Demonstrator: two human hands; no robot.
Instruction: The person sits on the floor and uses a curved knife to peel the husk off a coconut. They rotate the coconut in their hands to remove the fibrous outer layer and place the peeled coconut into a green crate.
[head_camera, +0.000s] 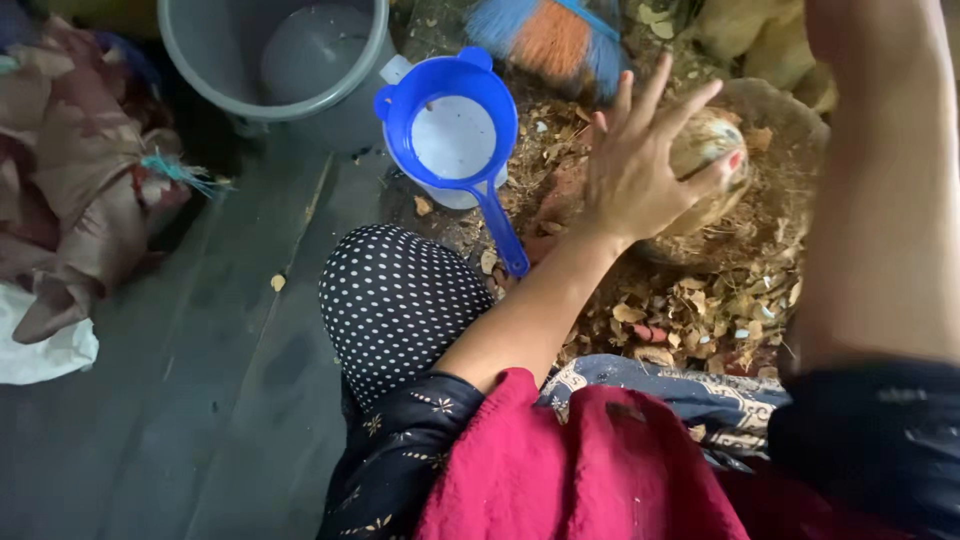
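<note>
We see a coconut (705, 165), round and pale brown, with a fibrous, streaked husk surface that looks partly stripped. It sits low in a shallow, worn basket (790, 120) of dull brown, resting against the basket's inner side. Our left hand (640, 170) lies spread over its left flank, fingers splayed, the thumb pressed across the front, so only the right half of the coconut shows. Around it and beneath it lie dry brown husk scraps (690, 310), flakes and shreds scattered thickly over the floor just beside the basket.
</note>
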